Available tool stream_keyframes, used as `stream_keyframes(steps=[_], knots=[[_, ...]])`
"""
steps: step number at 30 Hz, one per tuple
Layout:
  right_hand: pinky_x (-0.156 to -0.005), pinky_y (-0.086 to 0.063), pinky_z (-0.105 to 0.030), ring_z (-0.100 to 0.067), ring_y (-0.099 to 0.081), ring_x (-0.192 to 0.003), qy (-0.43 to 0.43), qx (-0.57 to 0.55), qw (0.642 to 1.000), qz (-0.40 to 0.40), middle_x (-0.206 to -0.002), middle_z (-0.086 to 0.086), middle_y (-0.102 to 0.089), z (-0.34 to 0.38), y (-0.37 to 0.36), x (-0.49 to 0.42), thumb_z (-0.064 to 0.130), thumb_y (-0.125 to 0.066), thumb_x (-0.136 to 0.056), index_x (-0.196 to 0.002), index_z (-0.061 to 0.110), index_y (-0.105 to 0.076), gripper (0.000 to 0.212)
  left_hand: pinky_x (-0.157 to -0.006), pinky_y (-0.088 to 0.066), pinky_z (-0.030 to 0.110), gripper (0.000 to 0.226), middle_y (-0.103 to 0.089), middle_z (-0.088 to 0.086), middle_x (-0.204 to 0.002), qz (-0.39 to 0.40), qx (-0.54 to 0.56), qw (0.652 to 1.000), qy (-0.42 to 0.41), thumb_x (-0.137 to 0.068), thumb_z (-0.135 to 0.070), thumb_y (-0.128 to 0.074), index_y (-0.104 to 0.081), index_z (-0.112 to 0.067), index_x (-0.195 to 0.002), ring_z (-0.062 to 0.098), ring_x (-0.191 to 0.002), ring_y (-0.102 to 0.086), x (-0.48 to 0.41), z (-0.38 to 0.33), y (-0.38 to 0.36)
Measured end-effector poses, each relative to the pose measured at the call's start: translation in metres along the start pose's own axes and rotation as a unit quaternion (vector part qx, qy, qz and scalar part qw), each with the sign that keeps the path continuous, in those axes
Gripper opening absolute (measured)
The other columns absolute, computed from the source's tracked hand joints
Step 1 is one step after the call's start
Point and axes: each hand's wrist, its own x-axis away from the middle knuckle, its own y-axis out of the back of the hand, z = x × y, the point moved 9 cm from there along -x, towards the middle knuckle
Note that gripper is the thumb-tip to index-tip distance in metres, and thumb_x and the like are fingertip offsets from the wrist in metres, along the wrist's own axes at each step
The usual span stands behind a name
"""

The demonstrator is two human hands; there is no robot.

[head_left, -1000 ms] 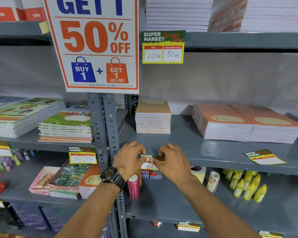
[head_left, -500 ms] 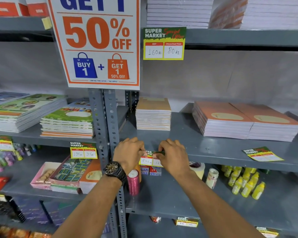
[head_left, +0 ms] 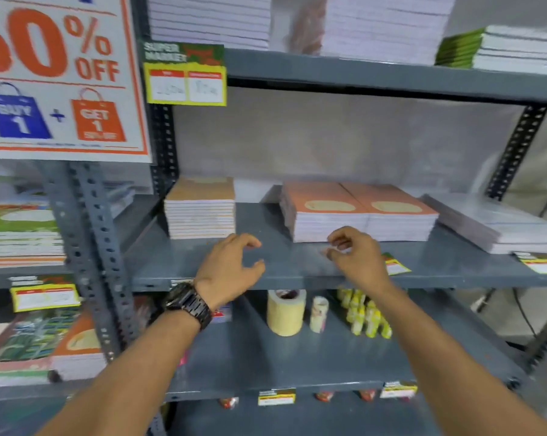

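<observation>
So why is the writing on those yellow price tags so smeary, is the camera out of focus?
Head view: everything is smeared, which suggests camera movement rather than bad focus; the handwriting on the upper price tag is unreadable, the sale poster has soft letters, the left hand and right hand have fuzzy edges; lighting is even, without strong glare.

L hand [head_left: 231,267] loose over shelf [head_left: 292,267], R hand [head_left: 358,261] by price tag [head_left: 396,266], maybe pinching sth

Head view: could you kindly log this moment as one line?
left hand: open above middle shelf | right hand: fingers curled, grip unclear | loose price tag: flat on shelf, beside right hand
</observation>
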Motion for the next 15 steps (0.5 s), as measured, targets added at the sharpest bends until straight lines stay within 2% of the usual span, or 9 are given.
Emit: stream_keyframes(steps=[3, 5, 7, 10, 12, 15], knots=[[-0.08, -0.054, -0.034, -0.024, -0.067, -0.08, -0.078, 0.035, 0.996, 0.031, -0.082, -0.004, -0.069, -0.051, 0.053, -0.026, 0.001, -0.077, -0.068, -0.086, 0.017, -0.067, 0.026, -0.094, -0.048, 0.034, 0.04, -0.064, -0.002, -0.119, 0.076, 0.003, 0.997, -0.002, -0.079, -0.045, -0.066, -0.06, -0.025, -0.114, 0.018, -0.11, -0.06, -0.023, -0.043, -0.063], [-0.085, -0.054, -0.038, -0.023, -0.068, -0.088, -0.088, 0.079, 0.99, 0.075, -0.091, -0.004, -0.07, -0.077, 0.074, -0.041, 0.004, -0.075, -0.069, -0.091, 0.019, -0.067, 0.027, -0.096, -0.049, 0.038, 0.049, -0.063, 0.001, -0.125, 0.127, -0.02, 0.992, -0.006, -0.08, -0.052, -0.063, -0.057, -0.022, -0.118, 0.021, -0.113, -0.059, -0.038, -0.07, -0.105], [-0.091, -0.051, -0.038, -0.02, -0.065, -0.099, -0.074, 0.142, 0.976, 0.146, -0.107, -0.005, -0.07, -0.095, 0.079, -0.051, 0.013, -0.078, -0.072, -0.103, 0.017, -0.067, 0.033, -0.098, -0.048, 0.04, 0.059, -0.06, 0.004, -0.13, 0.175, -0.047, 0.983, -0.001, -0.079, -0.057, -0.062, -0.054, -0.019, -0.124, 0.024, -0.117, -0.057, -0.052, -0.093, -0.143], [-0.093, -0.046, -0.033, -0.022, -0.058, -0.109, -0.071, 0.228, 0.93, 0.28, -0.125, -0.004, -0.061, -0.121, 0.067, -0.052, 0.028, -0.076, -0.075, -0.122, 0.018, -0.06, 0.051, -0.101, -0.046, 0.039, 0.07, -0.054, 0.007, -0.139, 0.242, -0.09, 0.966, 0.024, -0.08, -0.057, -0.061, -0.048, -0.014, -0.134, 0.028, -0.122, -0.054, -0.067, -0.118, -0.191], [-0.089, -0.047, -0.032, -0.023, -0.057, -0.105, -0.055, 0.254, 0.908, 0.328, -0.122, -0.005, -0.059, -0.127, 0.059, -0.053, 0.034, -0.076, -0.075, -0.126, 0.018, -0.057, 0.057, -0.098, -0.047, 0.037, 0.069, -0.055, 0.009, -0.138, 0.249, -0.107, 0.962, 0.028, -0.081, -0.053, -0.063, -0.047, -0.013, -0.135, 0.029, -0.12, -0.055, -0.073, -0.132, -0.211], [-0.08, -0.049, -0.03, -0.023, -0.06, -0.097, -0.029, 0.233, 0.912, 0.337, -0.112, -0.005, -0.062, -0.123, 0.053, -0.062, 0.024, -0.079, -0.07, -0.121, 0.015, -0.062, 0.054, -0.089, -0.051, 0.036, 0.06, -0.061, 0.008, -0.13, 0.227, -0.103, 0.968, 0.041, -0.078, -0.04, -0.068, -0.051, -0.016, -0.13, 0.029, -0.109, -0.06, -0.08, -0.144, -0.221]])
